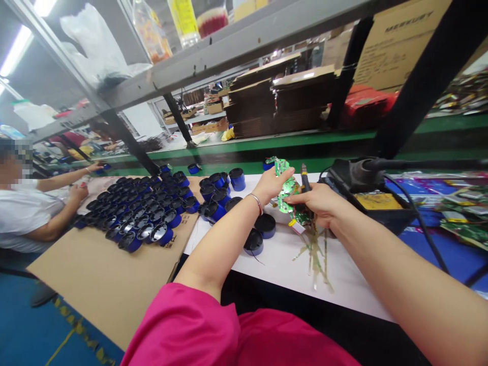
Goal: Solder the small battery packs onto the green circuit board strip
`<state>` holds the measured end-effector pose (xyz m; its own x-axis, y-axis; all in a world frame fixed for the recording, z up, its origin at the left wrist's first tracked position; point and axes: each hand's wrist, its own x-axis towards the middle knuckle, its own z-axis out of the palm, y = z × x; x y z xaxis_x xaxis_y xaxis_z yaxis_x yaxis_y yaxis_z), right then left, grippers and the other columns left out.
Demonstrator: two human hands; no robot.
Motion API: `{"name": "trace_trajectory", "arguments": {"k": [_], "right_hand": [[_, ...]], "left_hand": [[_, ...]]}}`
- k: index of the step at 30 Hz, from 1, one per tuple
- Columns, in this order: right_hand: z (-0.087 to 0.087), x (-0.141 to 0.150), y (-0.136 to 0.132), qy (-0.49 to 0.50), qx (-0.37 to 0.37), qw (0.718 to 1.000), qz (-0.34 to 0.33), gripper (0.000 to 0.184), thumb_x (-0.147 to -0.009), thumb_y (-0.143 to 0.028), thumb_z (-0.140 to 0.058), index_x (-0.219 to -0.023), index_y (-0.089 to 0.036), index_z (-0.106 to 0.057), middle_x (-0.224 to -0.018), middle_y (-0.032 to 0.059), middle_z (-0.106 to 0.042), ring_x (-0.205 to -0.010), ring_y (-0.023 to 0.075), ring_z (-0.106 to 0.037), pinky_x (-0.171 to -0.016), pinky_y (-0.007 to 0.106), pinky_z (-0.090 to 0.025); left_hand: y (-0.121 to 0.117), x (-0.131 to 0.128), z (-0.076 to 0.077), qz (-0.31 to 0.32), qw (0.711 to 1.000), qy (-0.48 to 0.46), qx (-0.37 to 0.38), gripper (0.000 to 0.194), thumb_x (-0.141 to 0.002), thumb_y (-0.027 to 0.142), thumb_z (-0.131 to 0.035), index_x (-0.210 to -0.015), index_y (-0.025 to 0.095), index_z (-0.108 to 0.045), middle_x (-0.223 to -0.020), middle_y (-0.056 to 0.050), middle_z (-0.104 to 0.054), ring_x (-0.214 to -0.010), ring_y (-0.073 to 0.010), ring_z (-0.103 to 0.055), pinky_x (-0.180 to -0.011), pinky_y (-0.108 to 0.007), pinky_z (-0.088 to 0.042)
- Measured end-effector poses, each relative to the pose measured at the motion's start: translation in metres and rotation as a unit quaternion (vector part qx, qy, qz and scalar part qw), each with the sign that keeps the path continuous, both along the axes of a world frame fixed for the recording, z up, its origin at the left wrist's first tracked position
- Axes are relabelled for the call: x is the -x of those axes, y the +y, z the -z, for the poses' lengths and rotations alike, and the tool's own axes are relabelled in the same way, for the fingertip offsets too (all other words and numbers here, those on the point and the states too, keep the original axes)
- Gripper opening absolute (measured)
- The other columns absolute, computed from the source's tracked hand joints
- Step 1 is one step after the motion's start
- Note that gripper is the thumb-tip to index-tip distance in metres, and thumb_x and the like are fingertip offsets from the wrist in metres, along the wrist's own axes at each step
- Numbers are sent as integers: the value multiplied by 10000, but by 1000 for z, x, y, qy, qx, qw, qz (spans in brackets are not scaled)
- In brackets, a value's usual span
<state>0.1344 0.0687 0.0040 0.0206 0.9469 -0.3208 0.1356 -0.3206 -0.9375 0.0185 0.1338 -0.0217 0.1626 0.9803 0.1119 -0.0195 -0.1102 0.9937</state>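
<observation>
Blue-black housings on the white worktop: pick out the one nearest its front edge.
The housing with a thin dark wire at its base; the others there sit farther back.

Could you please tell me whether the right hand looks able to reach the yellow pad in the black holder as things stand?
Probably yes: the yellow pad lies close by with its top exposed, but the right hand grips a hand tool and might need to set that down first.

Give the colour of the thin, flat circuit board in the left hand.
The thin, flat circuit board is green, best seen in the head view.
</observation>
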Motion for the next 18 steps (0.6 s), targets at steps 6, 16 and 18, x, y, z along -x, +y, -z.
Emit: {"name": "trace_trajectory", "arguments": {"k": [6, 16, 18], "right_hand": [[-3, 8, 18, -21, 14, 999, 38, 256, -922, -315, -555, -1053, -97, -532, -856, 26, -533, -697, 84, -520, -597, 206, -496], [2, 9, 48, 7, 7, 996, 85, 302, -926, -344, -550, -1104, -101, -527, -933, 51, -547, -780, 112, -548, -667, 253, -527], [5, 9, 56, 3, 13, 995, 97, 291, -925, -338, -552, -1087, -97, -531, -912, 47, -546, -760, 106, -545, -653, 243, -524]], "left_hand": [[12, 3, -10, -2, 990, 76, -120, 207, -792, 303, -623, -907, 132, -648, -883, -61, -679, -850, -184, -601, -850, -305, -433], [44, 0, -15, 99, 973, 121, -170, 340, -785, 111, -538, -1112, 84, -626, -1105, -106, -681, -1021, -188, -617, -931, -291, -439], [50, 0, -14, 111, 970, 130, -173, 412, -748, 18, -496, -1131, 108, -619, -1128, -79, -677, -1068, -169, -604, -962, -279, -429]]}}
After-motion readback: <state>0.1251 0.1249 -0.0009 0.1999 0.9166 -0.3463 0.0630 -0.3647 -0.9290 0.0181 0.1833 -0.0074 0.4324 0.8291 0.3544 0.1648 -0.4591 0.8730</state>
